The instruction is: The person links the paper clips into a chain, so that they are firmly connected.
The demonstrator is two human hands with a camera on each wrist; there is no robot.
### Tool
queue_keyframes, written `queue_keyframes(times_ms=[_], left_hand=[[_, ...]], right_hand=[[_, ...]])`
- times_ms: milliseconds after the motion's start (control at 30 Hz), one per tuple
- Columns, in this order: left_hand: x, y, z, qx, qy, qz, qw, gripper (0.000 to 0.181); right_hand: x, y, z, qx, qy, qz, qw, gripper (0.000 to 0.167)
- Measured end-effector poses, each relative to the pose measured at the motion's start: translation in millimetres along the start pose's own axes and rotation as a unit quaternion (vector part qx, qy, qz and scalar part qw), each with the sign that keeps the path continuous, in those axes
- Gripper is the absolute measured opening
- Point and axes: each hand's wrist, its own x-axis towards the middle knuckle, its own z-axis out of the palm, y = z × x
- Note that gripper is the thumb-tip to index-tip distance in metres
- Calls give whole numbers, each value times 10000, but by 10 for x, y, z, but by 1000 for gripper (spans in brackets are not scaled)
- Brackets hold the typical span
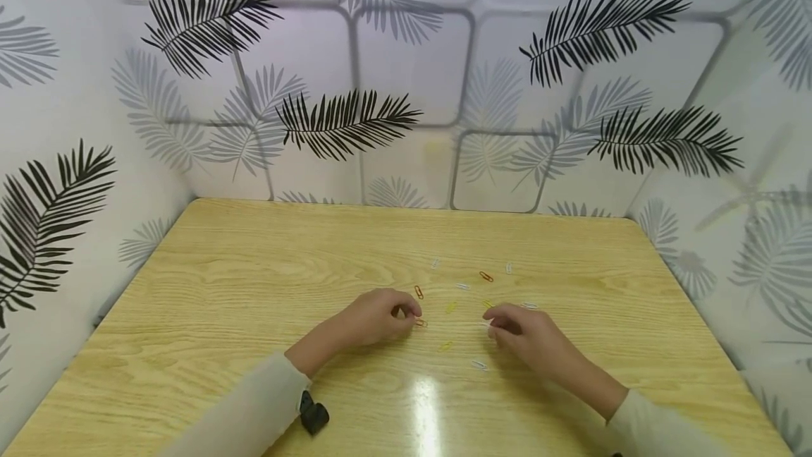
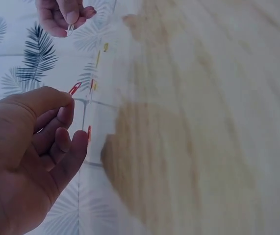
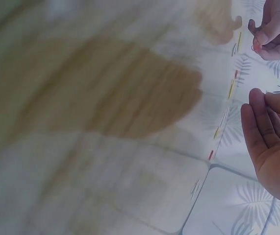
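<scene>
One red clip is sitting at the left hand's fingertips, just left of centre in my head feed: thumb and finger are pinching it, and the other fingers are curling below in my left-wrist view. Over to the right of centre, the right hand is pinching a white clip by thumb and finger; I'm seeing that one better at the top left of the left-wrist feed. My right-wrist view is showing that hand's fingers lying close together, the clip itself hiding from me.

Between the hands, a yellow clip is lying near mid-frame, with another yellow one below it and a third right by the right hand's fingertips. A loose red clip is resting just above the left hand, and one more red is lying higher up, right of centre. Pale clips are dotting the table around them, one pair-like bit showing low, right of centre. Leaf-print cloth is filling the top, pale sleeves are entering from the bottom edge, and a black gadget is sitting by the left cuff.
</scene>
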Motion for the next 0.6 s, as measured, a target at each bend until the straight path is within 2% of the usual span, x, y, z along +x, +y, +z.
queue_keyframes(times_ms=[100,300,600], left_hand=[[-25,16,-19,-356,28,-53,9993,15],[-47,34,-66,-868,53,-140,9961,15],[-58,119,-82,-1110,153,-161,9936,13]], right_hand=[[24,-24,23,59,122,-110,9998,18],[86,-81,73,341,288,-236,9987,11],[170,-210,121,960,164,380,9945,8]])
